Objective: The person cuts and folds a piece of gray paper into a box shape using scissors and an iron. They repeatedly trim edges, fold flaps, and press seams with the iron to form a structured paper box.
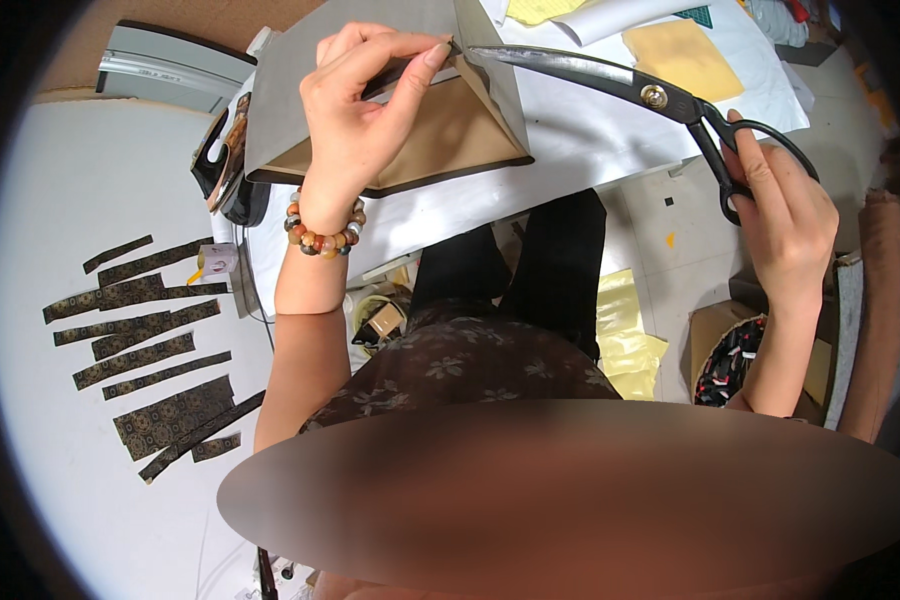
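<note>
My left hand (365, 105) pinches a small bit of dark trim at the rim of a grey, slant-sided piece (290, 110), which looks like a lampshade. Tan lining (475, 125) shows inside it, and dark binding (450, 178) runs along its near edge. My right hand (785, 215) grips the black handles of large tailor's scissors (620, 82). Their long metal blades point left, with the tips close to my left fingertips. Whether the tips touch the trim, I cannot tell. Part of the shade's rim is hidden behind my left hand.
White cloth covers the worktable (570, 150). Yellow foam (680, 58) and a white roll (620, 18) lie at its far right. Patterned dark strips (145, 325) lie on a white surface at left, near a small cup (218, 262). A cardboard box (710, 330) stands low at right.
</note>
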The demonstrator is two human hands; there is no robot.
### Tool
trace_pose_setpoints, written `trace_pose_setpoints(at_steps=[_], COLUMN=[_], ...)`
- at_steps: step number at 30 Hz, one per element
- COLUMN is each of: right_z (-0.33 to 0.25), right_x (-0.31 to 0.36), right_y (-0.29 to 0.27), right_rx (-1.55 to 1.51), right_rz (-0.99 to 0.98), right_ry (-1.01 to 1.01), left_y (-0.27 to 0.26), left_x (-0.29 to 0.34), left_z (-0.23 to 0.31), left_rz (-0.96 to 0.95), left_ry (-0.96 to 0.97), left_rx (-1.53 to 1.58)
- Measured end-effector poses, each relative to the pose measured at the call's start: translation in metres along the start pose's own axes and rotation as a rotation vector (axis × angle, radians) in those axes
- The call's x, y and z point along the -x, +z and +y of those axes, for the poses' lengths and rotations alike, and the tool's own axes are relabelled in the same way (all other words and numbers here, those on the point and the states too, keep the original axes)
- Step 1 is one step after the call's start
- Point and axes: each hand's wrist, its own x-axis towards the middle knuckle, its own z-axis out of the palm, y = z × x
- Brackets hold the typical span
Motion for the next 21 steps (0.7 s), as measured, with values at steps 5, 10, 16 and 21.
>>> trace_pose_setpoints(at_steps=[5,10,16,21], right_z=[0.019,0.033,0.047,0.051], right_x=[-0.005,-0.016,-0.028,-0.029], right_y=[0.002,0.011,0.014,0.02], right_rx=[-0.136,-0.248,-0.253,-0.249], right_rz=[0.052,-0.009,-0.027,-0.047], right_ry=[0.09,0.093,-0.01,-0.031], left_y=[0.001,0.0,-0.001,-0.001], left_x=[0.0,-0.001,-0.001,-0.001], left_z=[0.0,0.002,0.004,0.004], left_rz=[-0.001,-0.011,-0.02,-0.018], left_ry=[-0.029,-0.085,-0.138,-0.141], left_rx=[0.044,0.085,0.11,0.114])
